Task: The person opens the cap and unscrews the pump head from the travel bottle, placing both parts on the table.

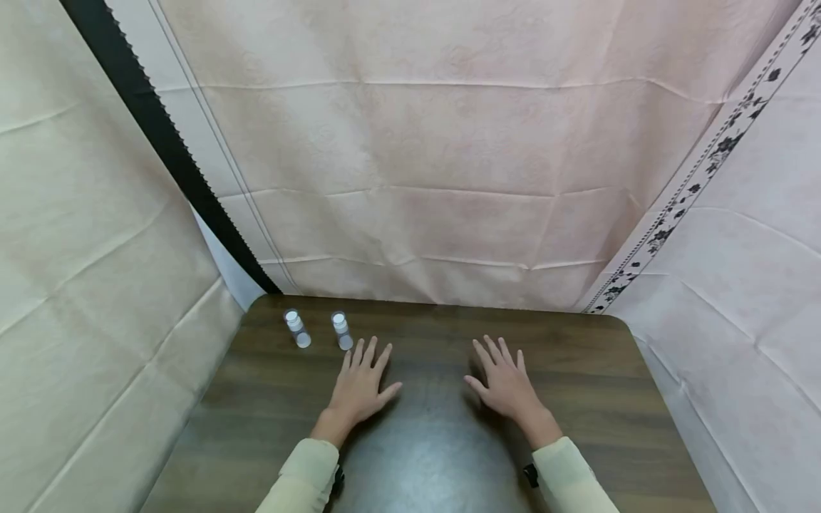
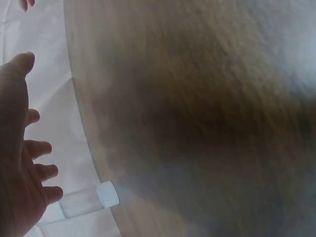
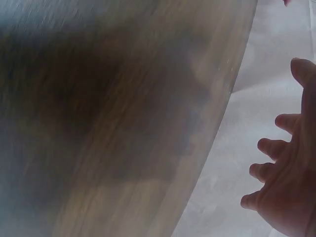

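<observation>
- Your left hand (image 1: pixel 358 393) is empty and relaxed, palm down over the table (image 1: pixel 426 442), fingers spread and fairly straight, thumb out toward the middle.
- Your right hand (image 1: pixel 507 390) mirrors it on the other side, also holding nothing, with wood and shadow beneath it.
- Both hands seem to hover, judging by the gap to the table in the wrist views.
- Two small clear bottles are toward the far left of the tabletop: the outer bottle (image 1: pixel 298 329) and the inner bottle (image 1: pixel 341 330), side by side and apart. They seem to stand; which end is up is too small to tell.
- The inner bottle is just beyond your left fingertips; you cannot tell from here whether they touch it.
- The step in hand looks like a ready or resting pose, with no grasp under way; whether work is starting or finished, you cannot say.
- Any move on the bottles would probably suit your left hand: reach slightly forward, lower, and pinch gently, since a narrow bottle could tip if your fingertips brush it.
</observation>
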`<action>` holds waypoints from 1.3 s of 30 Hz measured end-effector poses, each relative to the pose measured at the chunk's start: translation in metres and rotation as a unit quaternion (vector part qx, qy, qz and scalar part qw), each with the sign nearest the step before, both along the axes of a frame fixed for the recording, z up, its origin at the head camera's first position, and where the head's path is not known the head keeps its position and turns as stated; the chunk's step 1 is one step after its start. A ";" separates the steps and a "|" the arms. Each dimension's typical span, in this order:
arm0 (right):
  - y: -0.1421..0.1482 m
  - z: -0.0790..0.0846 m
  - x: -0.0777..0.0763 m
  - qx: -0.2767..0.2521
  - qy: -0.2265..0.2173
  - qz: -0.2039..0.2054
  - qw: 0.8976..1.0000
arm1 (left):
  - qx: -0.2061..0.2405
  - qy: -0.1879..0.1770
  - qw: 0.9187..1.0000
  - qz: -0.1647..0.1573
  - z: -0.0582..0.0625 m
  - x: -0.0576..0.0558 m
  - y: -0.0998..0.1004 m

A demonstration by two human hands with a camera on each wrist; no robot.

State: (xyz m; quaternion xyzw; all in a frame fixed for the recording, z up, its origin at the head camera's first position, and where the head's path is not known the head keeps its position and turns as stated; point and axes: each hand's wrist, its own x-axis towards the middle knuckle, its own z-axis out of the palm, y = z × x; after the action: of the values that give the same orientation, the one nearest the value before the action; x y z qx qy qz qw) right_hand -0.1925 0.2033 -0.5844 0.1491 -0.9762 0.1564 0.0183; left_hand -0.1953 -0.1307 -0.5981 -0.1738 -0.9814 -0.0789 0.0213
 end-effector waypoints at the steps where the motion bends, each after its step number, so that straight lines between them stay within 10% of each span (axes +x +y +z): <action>1: -0.003 0.001 0.001 -0.004 0.000 0.003 1.000 | -0.001 0.000 1.000 0.002 0.000 0.001 -0.002; 15: -0.029 0.003 0.003 -0.013 -0.003 0.014 1.000 | 0.031 0.034 0.999 0.008 -0.002 0.017 -0.023; 39: -0.045 0.010 0.000 -0.012 -0.011 0.032 0.999 | 0.142 0.103 0.981 0.077 -0.003 0.008 -0.065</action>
State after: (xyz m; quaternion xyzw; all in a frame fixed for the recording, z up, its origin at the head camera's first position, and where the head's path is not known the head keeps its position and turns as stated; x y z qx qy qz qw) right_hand -0.1926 0.1585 -0.5741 0.1784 -0.9690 0.1706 0.0048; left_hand -0.1873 -0.1953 -0.6015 -0.0998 -0.9633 -0.1970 0.1528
